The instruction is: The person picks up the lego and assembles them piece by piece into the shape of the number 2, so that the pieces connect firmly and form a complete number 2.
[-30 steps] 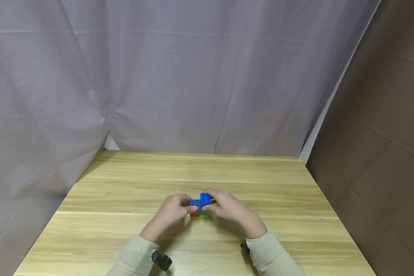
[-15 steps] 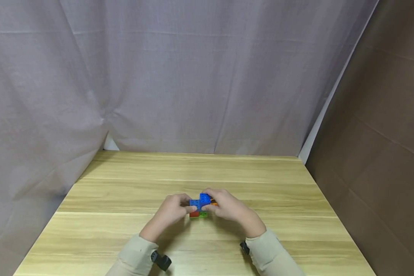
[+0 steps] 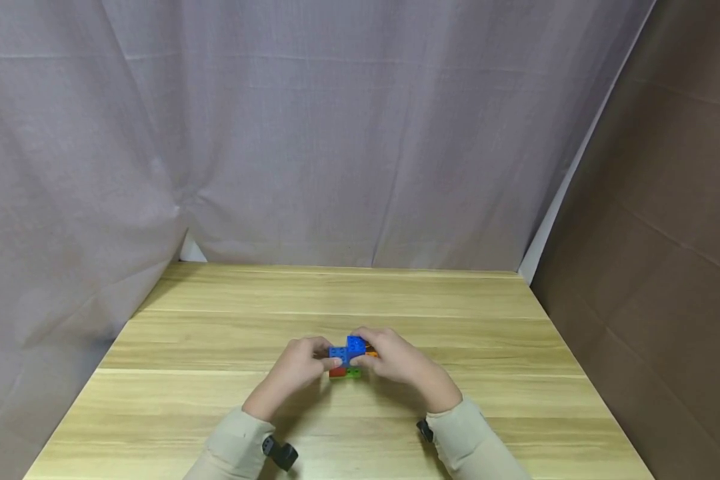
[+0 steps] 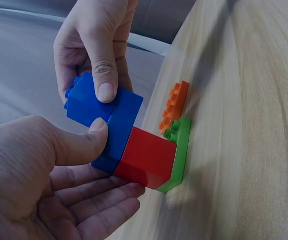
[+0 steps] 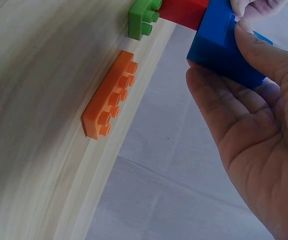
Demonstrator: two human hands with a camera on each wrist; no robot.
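Observation:
A small stack of toy building bricks stands on the table. At its base is a flat green brick (image 4: 182, 155), with a red brick (image 4: 146, 157) on one end of it. On the red one sits a lower blue brick (image 3: 337, 352) that juts out sideways over the green studs. An upper blue brick (image 3: 356, 343) rests on the jutting right part. My left hand (image 3: 300, 363) pinches the lower blue brick, thumb on its near side. With thumb and fingers, my right hand (image 3: 403, 360) grips the upper blue brick. How tightly the blue bricks fit together cannot be told.
A flat orange brick (image 5: 106, 97) lies studs up on the wooden table (image 3: 216, 333), just right of the stack, partly under my right hand in the head view. Grey curtains (image 3: 288, 133) hang behind the table, with a brown cloth (image 3: 666, 200) at the right.

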